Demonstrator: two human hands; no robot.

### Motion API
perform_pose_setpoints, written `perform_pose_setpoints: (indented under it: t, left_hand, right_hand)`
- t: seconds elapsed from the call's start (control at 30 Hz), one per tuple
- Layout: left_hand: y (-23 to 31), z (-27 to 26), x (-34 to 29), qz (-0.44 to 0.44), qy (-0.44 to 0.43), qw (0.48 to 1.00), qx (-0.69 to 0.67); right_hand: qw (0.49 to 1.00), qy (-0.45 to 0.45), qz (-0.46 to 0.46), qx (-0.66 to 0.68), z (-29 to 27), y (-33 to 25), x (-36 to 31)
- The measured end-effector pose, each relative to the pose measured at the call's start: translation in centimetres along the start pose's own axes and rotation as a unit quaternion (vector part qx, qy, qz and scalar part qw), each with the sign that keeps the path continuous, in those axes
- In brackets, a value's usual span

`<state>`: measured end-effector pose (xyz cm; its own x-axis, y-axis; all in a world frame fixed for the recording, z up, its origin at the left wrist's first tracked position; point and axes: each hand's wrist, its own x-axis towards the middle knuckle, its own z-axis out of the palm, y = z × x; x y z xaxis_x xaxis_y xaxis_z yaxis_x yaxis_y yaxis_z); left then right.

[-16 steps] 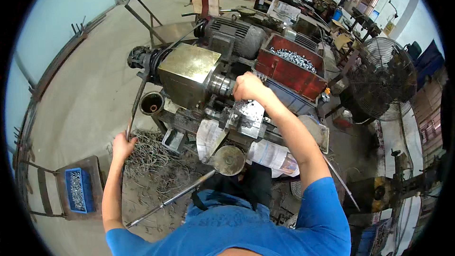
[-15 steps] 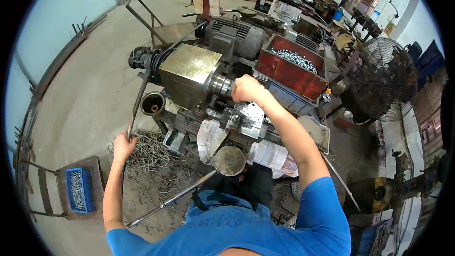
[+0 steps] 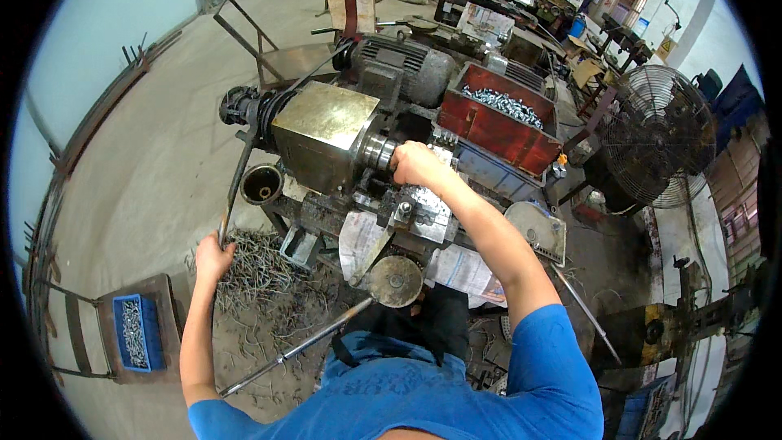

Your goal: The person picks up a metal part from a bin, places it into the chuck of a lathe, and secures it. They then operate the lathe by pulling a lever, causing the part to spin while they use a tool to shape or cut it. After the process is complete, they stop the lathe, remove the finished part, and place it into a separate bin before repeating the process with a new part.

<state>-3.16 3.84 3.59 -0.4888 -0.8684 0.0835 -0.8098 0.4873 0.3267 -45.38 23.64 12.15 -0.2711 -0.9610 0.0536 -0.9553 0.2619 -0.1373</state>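
My left hand (image 3: 214, 257) is closed round a long metal lever (image 3: 238, 183), which runs up to the pulley end of a small lathe. My right hand (image 3: 415, 165) is at the lathe's round steel chuck (image 3: 376, 151), its fingers bent together against the chuck's front. Whatever those fingers hold is hidden behind the hand. Left of the chuck sits the boxy headstock (image 3: 322, 134) with a worn brass-coloured top. Just below my right hand is the metal tool post (image 3: 425, 216). A round handwheel disc (image 3: 396, 281) with a long bar handle (image 3: 301, 346) stands in front of my body.
A red box (image 3: 489, 130) of small metal parts stands behind the lathe, above a blue crate (image 3: 497, 169). At the left, a blue bin (image 3: 138, 332) of parts rests on a chair. Metal shavings (image 3: 265, 269) cover the floor. A large fan (image 3: 658, 137) stands right.
My right hand has shifted slightly toward me at the chuck, fingers still bent. My left hand keeps its grip on the lever, nearly unmoved. The whole view has tilted a little.
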Motion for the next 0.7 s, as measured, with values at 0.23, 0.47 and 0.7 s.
perform_pose_setpoints:
  t: [0.23, 0.47, 0.7]
  left_hand:
    - [-0.2, 0.2, -0.1, -0.005, 0.000, 1.000, -0.004]
    - [-0.5, 0.6, 0.4, -0.011, -0.016, 1.000, -0.007]
    - [-0.9, 0.8, 0.2, 0.007, 0.016, 1.000, 0.020]
  right_hand:
    - [0.991, 0.027, -0.018, -0.133, -1.5, -1.2, -1.0]
    - [0.984, 0.067, -0.074, -0.147, -2.5, 0.9, -2.1]
    - [0.993, -0.019, -0.060, -0.096, 0.7, 0.8, 0.0]
